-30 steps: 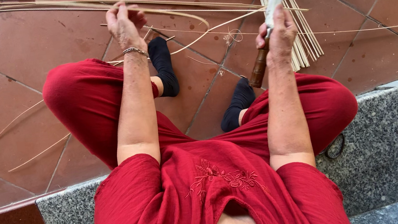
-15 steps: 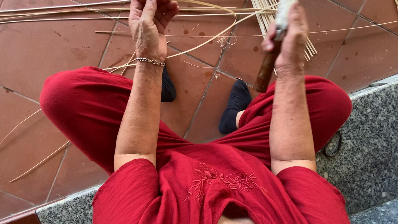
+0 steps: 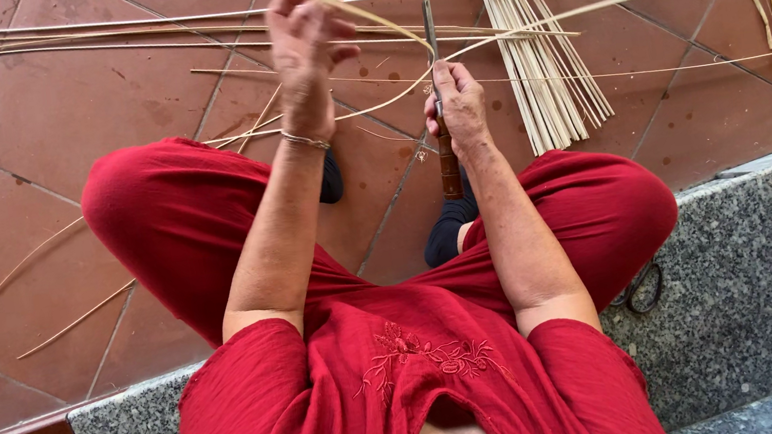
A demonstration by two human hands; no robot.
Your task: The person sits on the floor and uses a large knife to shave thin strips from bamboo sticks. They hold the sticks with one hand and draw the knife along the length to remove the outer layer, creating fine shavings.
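A single head-worn camera looks steeply down from above a seated person, facing forward over the lap. Nearest the lens, at the bottom edge, is the red embroidered cloth top (image 3: 406,381). Further off, filling the upper frame, lies the reddish-brown tiled floor (image 3: 24,144). A speckled grey granite ledge (image 3: 747,281) crosses the lower frame.

Home courtyard workplace: terracotta floor tiles (image 3: 53,140), granite step (image 3: 740,301), bamboo strips (image 3: 539,61).

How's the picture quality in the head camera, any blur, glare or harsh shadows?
Head view: soft, even daylight, no glare on the terracotta floor tiles; the raised left hand is slightly motion-blurred; the right hand on the wooden-handled knife is sharp; edges bend slightly.
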